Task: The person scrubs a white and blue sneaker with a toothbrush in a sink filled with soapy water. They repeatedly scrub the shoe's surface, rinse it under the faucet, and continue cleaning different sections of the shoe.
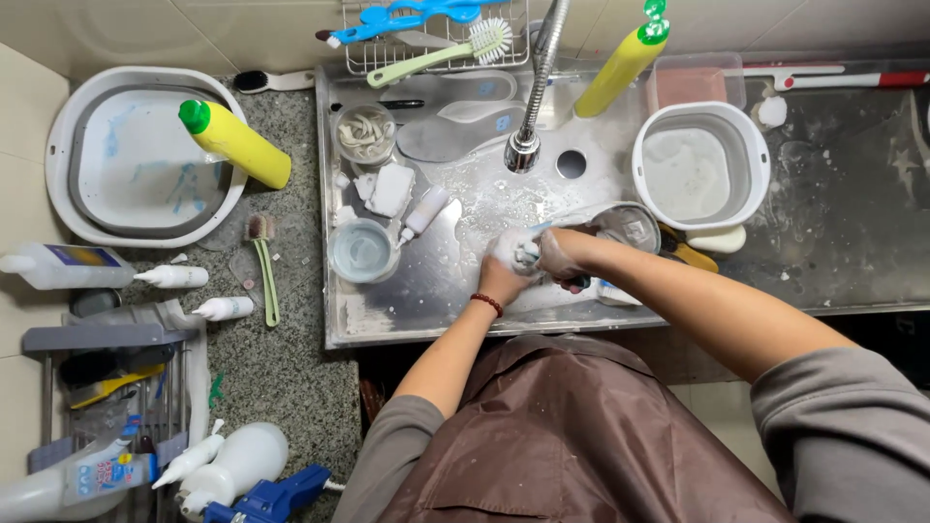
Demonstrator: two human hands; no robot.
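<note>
Both hands meet over the middle of the steel sink, covered in white foam. My left hand, with a red bead bracelet at the wrist, is closed around a small foam-covered item whose kind I cannot tell. My right hand presses against the same item and grips what looks like a small brush with a thin pale-blue handle. A dark part shows just under the right hand. Two grey insoles lie at the back of the sink.
A faucet hangs above the hands. A white round tub sits to the right, two small cups to the left. Yellow bottles, a white basin, brushes and spray bottles crowd the granite counter on the left.
</note>
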